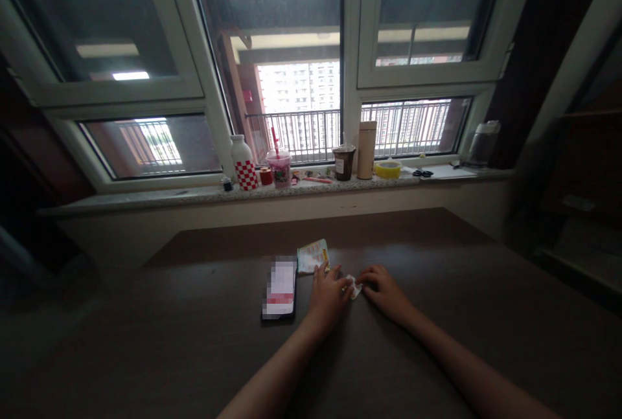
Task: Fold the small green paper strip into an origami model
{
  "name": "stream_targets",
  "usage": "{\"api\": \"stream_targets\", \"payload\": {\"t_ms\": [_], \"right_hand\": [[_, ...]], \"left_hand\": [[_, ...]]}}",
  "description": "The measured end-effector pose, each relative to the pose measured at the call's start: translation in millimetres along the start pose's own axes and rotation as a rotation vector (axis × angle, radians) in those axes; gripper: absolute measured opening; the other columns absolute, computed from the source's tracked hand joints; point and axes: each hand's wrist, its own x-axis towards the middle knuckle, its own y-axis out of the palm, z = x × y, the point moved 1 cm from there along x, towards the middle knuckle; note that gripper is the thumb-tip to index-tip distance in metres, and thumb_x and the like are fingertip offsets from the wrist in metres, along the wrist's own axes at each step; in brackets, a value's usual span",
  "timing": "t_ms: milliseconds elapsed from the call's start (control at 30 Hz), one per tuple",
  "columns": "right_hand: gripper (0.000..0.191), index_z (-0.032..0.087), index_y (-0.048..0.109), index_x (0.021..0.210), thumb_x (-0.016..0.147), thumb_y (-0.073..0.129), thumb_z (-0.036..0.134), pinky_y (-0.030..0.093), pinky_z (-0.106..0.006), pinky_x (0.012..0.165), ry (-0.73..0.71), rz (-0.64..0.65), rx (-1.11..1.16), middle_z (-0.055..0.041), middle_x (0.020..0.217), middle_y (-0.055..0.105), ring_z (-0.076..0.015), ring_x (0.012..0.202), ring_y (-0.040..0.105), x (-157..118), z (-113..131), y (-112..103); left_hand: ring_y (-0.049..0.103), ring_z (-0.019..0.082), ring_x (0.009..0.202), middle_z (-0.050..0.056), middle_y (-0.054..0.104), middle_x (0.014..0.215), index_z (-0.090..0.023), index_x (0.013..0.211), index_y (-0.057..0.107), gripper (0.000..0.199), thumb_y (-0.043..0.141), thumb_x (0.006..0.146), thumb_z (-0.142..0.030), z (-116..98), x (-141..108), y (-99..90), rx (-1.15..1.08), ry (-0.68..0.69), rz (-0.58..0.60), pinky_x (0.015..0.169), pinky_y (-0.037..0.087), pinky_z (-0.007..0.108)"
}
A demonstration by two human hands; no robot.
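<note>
Hands: left hand (328, 293), right of the phone (279, 289), was palm down with fingers partly spread; its fingertips reached the near edge of the printed packet and its thumb met the small white piece. Right hand (383, 291), farther right of the phone, had its fingers bent, their tips at the piece's right side. Whether either hand had pinched it could not be told.
White piece: small white piece (354, 287) lay between the hands, right of the phone; crumpled in look, partly covered by fingers.
Packet: printed packet (311, 257) lay flat just beside the phone's far right corner.
Table: brown table (418, 367) lay under the phone, screen up and lit.
Sill: stone windowsill (194, 197) ran beyond the phone. Left of the phone's line stood the red-checked bottle (245, 165); roughly straight beyond, the pink cup (279, 169) with a straw; to the right, the dark cup (344, 163), tan flask (366, 150), yellow tape roll (387, 169) and, farthest right, clear pitcher (482, 145).
Window: framed window (352, 82) rose beyond the phone, railing (306, 137) and buildings visible through it.
</note>
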Motion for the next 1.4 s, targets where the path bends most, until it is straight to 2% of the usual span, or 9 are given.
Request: {"api": "stream_targets", "payload": {"t_ms": [367,600,767,1133,1400], "right_hand": [[0.017,0.021,0.071,0.086,0.080,0.056,0.014,0.041,-0.036,0.092,0.010,-0.028,-0.047,-0.0059,0.093,0.061,-0.0206,0.098,0.052,0,4,0],[0.013,0.020,0.071,0.085,0.083,0.059,0.024,0.041,-0.036,0.091,0.024,-0.044,-0.069,-0.0069,0.094,0.061,-0.0216,0.098,0.052,0,2,2],[0.011,0.022,0.072,0.086,0.081,0.063,0.025,0.041,-0.038,0.092,0.036,-0.049,-0.109,-0.0065,0.094,0.060,-0.0226,0.099,0.051,-1,1,2],[0.029,0.031,0.068,0.111,0.084,0.058,0.025,0.042,-0.041,0.095,-0.042,-0.030,-0.260,-0.0097,0.105,0.055,-0.0253,0.106,0.045,-4,6,5],[0.023,0.028,0.073,0.100,0.082,0.059,0.026,0.043,-0.041,0.089,-0.034,-0.042,-0.394,-0.0103,0.098,0.055,-0.0264,0.101,0.047,-4,21,-2]], "left_hand": [[0.025,0.035,0.136,0.002,0.041,0.145,-0.038,0.112,0.066,0.030,0.057,0.084,-0.037,-5,-2,-2.6,0.126,-0.032,-0.023,0.110,0.010,0.064],[0.022,0.036,0.138,0.003,0.035,0.149,-0.041,0.116,0.063,0.033,0.056,0.084,-0.042,-2,-3,0.3,0.156,-0.056,-0.031,0.108,0.002,0.068],[0.019,0.038,0.139,0.001,0.035,0.149,-0.047,0.117,0.060,0.036,0.056,0.081,-0.050,2,-2,1.1,0.131,-0.095,0.002,0.104,-0.002,0.072],[0.015,0.039,0.140,-0.001,0.035,0.150,-0.049,0.116,0.059,0.037,0.055,0.080,-0.054,5,-1,-0.5,0.123,-0.119,0.020,0.102,-0.007,0.073],[0.017,0.039,0.139,0.000,0.036,0.149,-0.048,0.115,0.061,0.037,0.058,0.078,-0.053,5,-1,-1.2,0.094,-0.106,-0.022,0.102,-0.012,0.070]]}}
